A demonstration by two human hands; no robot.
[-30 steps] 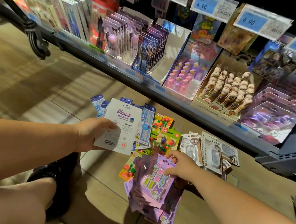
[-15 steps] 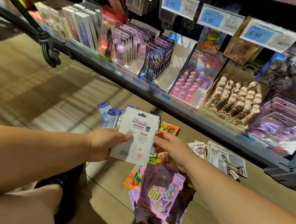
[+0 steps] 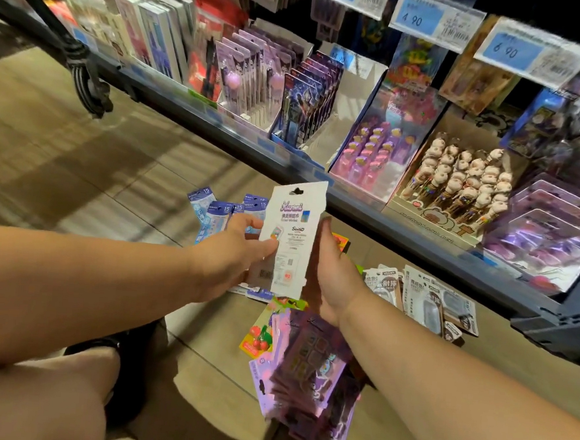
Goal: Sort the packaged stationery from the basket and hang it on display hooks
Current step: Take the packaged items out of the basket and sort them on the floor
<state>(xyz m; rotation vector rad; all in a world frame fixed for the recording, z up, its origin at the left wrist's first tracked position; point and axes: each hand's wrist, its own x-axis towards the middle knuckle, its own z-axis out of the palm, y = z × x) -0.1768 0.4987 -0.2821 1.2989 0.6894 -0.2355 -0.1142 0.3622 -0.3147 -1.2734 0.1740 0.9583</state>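
Observation:
A white packet (image 3: 292, 233) with a hang hole at its top stands upright in front of me, its printed back facing me. My left hand (image 3: 231, 253) pinches its left edge with thumb and fingers. My right hand (image 3: 329, 274) holds its right edge, fingers behind the packet. Below on the floor lies a pile of purple sticker packets (image 3: 309, 369). Blue packets (image 3: 213, 214), cherry-print packets (image 3: 258, 338) and grey-white packets (image 3: 424, 298) lie spread on the floor around it.
A low shelf (image 3: 285, 164) runs across, holding boxes of pens and toys (image 3: 456, 183). Blue price tags (image 3: 433, 20) hang above. A dark basket corner (image 3: 570, 318) sits at the right. My knee (image 3: 46, 398) is at bottom left.
The white packet has risen and turned upright. My right hand left the purple pile and came up to take the packet's right edge.

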